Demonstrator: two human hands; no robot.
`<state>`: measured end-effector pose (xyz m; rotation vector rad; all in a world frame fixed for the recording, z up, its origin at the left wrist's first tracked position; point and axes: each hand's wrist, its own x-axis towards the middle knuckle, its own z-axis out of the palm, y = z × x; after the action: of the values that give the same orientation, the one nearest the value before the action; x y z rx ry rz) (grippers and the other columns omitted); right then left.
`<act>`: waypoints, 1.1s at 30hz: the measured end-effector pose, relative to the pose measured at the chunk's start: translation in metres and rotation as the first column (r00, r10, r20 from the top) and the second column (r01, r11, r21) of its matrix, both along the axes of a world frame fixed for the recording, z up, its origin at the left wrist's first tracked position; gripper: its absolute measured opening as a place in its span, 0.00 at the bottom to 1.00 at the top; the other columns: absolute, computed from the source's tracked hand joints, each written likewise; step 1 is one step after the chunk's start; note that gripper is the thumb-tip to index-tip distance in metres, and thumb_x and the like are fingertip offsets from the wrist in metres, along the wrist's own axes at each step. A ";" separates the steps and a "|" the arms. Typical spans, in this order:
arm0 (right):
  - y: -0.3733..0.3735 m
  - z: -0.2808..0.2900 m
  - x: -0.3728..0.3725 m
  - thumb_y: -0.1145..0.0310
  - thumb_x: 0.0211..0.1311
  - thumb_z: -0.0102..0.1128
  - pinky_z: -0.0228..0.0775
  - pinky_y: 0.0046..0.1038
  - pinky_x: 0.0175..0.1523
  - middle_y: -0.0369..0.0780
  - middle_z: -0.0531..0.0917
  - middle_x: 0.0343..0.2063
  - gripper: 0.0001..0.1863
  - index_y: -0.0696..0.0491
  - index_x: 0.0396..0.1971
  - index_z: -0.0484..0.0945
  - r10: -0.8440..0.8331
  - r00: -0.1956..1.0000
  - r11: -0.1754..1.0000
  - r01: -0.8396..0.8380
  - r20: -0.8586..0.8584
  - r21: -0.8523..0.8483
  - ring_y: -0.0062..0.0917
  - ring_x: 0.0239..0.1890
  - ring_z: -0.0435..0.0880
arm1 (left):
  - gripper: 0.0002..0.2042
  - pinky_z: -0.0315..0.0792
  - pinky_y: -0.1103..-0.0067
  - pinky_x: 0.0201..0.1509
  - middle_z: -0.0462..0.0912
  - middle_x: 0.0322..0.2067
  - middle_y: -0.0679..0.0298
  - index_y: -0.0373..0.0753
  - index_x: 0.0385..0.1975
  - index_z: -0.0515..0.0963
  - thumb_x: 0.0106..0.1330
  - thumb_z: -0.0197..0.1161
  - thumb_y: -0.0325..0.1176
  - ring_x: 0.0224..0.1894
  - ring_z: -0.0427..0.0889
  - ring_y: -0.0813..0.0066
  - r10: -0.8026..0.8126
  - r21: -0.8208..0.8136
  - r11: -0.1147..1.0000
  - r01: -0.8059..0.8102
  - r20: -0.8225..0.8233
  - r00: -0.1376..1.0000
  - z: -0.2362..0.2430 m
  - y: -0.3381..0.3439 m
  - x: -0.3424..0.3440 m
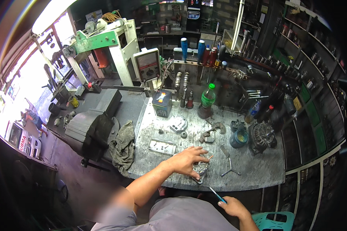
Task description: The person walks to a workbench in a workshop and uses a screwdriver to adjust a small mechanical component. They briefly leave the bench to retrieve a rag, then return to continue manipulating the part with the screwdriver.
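Observation:
My left hand [189,161] is spread over a small openwork metal housing [201,168] at the front of the metal-topped workbench [235,182]. Its fingers and thumb close around the part, covering much of it. A thin copper-coloured piece [210,157] sticks out beside the fingers. My right hand [235,208] is wrapped round the blue handle of a screwdriver [218,195]. The shaft points up and left toward the housing, its tip apart from it. Right of the housing lie a three-armed socket wrench [231,169] and a short flat piece [224,151].
A bench vise [89,129] and a crumpled rag [123,146] are at left. Behind my left hand sit a small parts tray [162,146] and a round metal cover [178,124]. A green-capped bottle [208,96], blue jar [239,138] and alternator [263,134] stand farther back.

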<state>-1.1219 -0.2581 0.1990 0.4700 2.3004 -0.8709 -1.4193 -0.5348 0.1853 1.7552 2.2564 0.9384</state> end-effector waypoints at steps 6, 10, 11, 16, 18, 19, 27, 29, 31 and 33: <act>-0.003 0.001 0.018 0.50 0.77 0.70 0.82 0.49 0.58 0.54 0.93 0.44 0.23 0.56 0.55 0.89 -0.101 0.992 0.995 0.102 -0.069 0.010 0.55 0.51 0.92 | 0.16 0.86 0.58 0.61 0.96 0.48 0.52 0.41 0.52 0.94 0.72 0.77 0.43 0.53 0.95 0.50 0.794 -0.352 0.598 -0.720 0.138 0.592 -0.027 -0.087 -0.071; -0.009 0.002 0.026 0.51 0.76 0.71 0.82 0.50 0.58 0.55 0.93 0.44 0.23 0.57 0.54 0.88 -0.154 0.985 0.987 0.157 -0.078 0.038 0.56 0.52 0.92 | 0.14 0.87 0.58 0.60 0.96 0.45 0.48 0.41 0.43 0.96 0.70 0.74 0.44 0.51 0.95 0.47 0.784 -0.574 0.412 -0.708 -0.172 0.596 -0.052 -0.133 -0.097; -0.010 0.003 0.029 0.51 0.76 0.71 0.82 0.50 0.58 0.56 0.93 0.45 0.23 0.57 0.54 0.88 -0.156 0.983 0.987 0.158 -0.092 0.025 0.56 0.52 0.92 | 0.14 0.87 0.58 0.60 0.96 0.45 0.48 0.42 0.43 0.96 0.70 0.74 0.44 0.51 0.95 0.47 0.778 -0.609 0.388 -0.692 -0.187 0.600 -0.056 -0.135 -0.097; -0.014 0.001 0.028 0.51 0.76 0.70 0.82 0.51 0.60 0.55 0.93 0.46 0.22 0.55 0.54 0.89 -0.122 0.989 0.992 0.121 -0.089 -0.022 0.56 0.54 0.91 | 0.21 0.88 0.61 0.63 0.95 0.54 0.46 0.34 0.51 0.93 0.66 0.78 0.43 0.59 0.95 0.49 0.744 -0.764 0.206 -0.611 -0.283 0.605 -0.061 -0.110 -0.104; -0.013 0.002 0.026 0.52 0.76 0.70 0.82 0.51 0.62 0.54 0.93 0.48 0.21 0.54 0.54 0.89 -0.094 0.989 0.996 0.091 -0.112 -0.025 0.57 0.55 0.91 | 0.17 0.88 0.61 0.63 0.95 0.55 0.47 0.36 0.52 0.94 0.67 0.74 0.36 0.59 0.95 0.50 0.703 -0.783 0.175 -0.596 -0.325 0.633 -0.063 -0.099 -0.106; -0.011 0.003 0.025 0.52 0.76 0.70 0.82 0.51 0.62 0.54 0.93 0.48 0.21 0.54 0.54 0.89 -0.107 0.986 0.994 0.103 -0.131 -0.036 0.56 0.55 0.91 | 0.16 0.89 0.61 0.62 0.95 0.55 0.47 0.37 0.51 0.94 0.67 0.72 0.34 0.59 0.95 0.50 0.668 -0.772 0.197 -0.604 -0.345 0.659 -0.066 -0.095 -0.105; 0.000 0.014 0.023 0.55 0.77 0.70 0.83 0.50 0.61 0.51 0.93 0.47 0.15 0.50 0.50 0.90 -0.232 0.939 0.973 0.220 -0.255 -0.075 0.54 0.54 0.92 | 0.19 0.88 0.61 0.61 0.95 0.50 0.46 0.35 0.45 0.95 0.58 0.74 0.39 0.55 0.95 0.48 0.645 -0.738 0.214 -0.640 -0.385 0.660 -0.064 -0.093 -0.112; 0.003 0.014 0.026 0.56 0.77 0.70 0.83 0.49 0.59 0.50 0.93 0.44 0.13 0.50 0.48 0.91 -0.269 0.921 0.962 0.246 -0.281 -0.116 0.53 0.51 0.92 | 0.17 0.88 0.60 0.60 0.95 0.47 0.44 0.34 0.43 0.95 0.59 0.75 0.39 0.53 0.96 0.46 0.770 -0.676 0.226 -0.702 -0.317 0.554 -0.054 -0.099 -0.112; 0.004 0.011 0.030 0.58 0.76 0.70 0.83 0.49 0.58 0.50 0.93 0.42 0.13 0.52 0.48 0.90 -0.299 0.907 0.953 0.268 -0.296 -0.141 0.53 0.50 0.93 | 0.16 0.88 0.59 0.60 0.95 0.44 0.44 0.35 0.41 0.95 0.59 0.75 0.38 0.50 0.96 0.46 0.848 -0.571 0.275 -0.774 -0.235 0.475 -0.042 -0.107 -0.106; 0.005 0.008 0.032 0.58 0.75 0.71 0.84 0.48 0.58 0.51 0.93 0.42 0.15 0.53 0.50 0.89 -0.316 0.908 0.947 0.286 -0.273 -0.147 0.53 0.50 0.93 | 0.13 0.88 0.60 0.58 0.95 0.38 0.43 0.38 0.38 0.96 0.57 0.77 0.38 0.46 0.97 0.48 0.894 -0.422 0.317 -0.849 -0.166 0.416 -0.030 -0.115 -0.097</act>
<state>-1.0900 -0.2532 0.2067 0.7048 2.4708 -1.2819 -1.5168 -0.6502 0.1557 0.1175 2.9958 0.4423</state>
